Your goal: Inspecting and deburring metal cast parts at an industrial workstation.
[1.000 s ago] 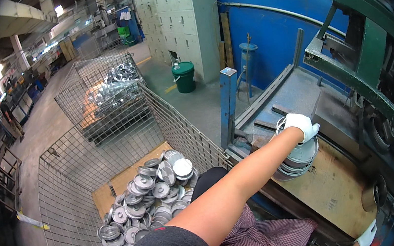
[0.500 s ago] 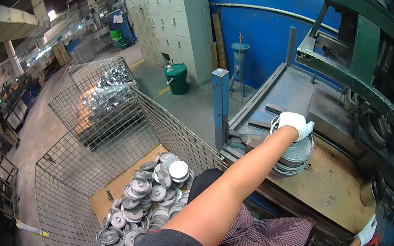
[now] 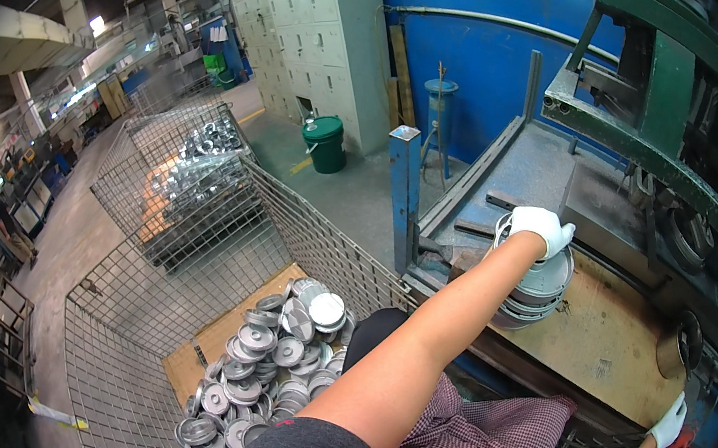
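My left hand, in a white glove, reaches across to a stack of round grey metal castings on the bench. Its fingers curl over the rim of the top casting, and the far fingertips are hidden. At the lower right edge my right hand, also gloved in white, is beside a red part of the machine. Its fingers show only edge-on, so whether they grip the red part is unclear.
A wire cage with many loose castings stands to the left. The green machine frame overhangs the bench, where a metal ring sits at the right. A blue post rises at the bench's left corner.
The view has shifted very slightly. Both hands keep their places, the left on the stack and the right beside the red part.
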{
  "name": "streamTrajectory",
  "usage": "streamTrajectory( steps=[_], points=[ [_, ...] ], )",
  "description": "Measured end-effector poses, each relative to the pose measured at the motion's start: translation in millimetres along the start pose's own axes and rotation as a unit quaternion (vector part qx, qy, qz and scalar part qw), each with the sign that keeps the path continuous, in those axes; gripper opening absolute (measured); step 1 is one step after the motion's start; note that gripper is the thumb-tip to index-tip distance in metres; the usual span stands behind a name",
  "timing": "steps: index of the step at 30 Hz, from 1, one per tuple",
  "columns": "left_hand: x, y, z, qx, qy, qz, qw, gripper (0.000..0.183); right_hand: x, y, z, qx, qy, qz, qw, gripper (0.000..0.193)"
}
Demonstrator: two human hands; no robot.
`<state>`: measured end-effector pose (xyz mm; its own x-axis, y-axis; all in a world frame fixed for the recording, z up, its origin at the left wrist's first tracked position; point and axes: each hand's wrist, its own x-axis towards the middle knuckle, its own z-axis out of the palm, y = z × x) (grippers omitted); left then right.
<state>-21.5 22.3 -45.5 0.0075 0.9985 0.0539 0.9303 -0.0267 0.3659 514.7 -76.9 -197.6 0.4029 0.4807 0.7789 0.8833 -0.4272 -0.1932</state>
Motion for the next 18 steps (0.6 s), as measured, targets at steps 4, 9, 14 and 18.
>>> streamTrajectory(
  steps=[4, 9, 14, 18],
  points=[
    [1.5, -0.1, 1.6, 0.005, 0.004, 0.000, 1.000, 0.060, 1.1, -6.6, -8.7, 0.007, -0.022, 0.011, 1.000, 0.040],
    [2.5, -0.8, 2.5, 0.006, 0.007, 0.005, 1.000, 0.060, 0.9, -8.6, -10.9, 0.022, -0.017, 0.026, 0.999, 0.041],
    [1.3, -0.6, 0.9, 0.009, 0.003, 0.007, 1.000, 0.061, -0.7, 0.9, -0.2, 0.015, 0.005, 0.006, 1.000, 0.042],
    [0.7, -0.5, 0.2, 0.005, 0.004, 0.006, 1.000, 0.061, -2.0, 9.8, 9.0, -0.012, 0.028, -0.019, 0.999, 0.043]
  ],
)
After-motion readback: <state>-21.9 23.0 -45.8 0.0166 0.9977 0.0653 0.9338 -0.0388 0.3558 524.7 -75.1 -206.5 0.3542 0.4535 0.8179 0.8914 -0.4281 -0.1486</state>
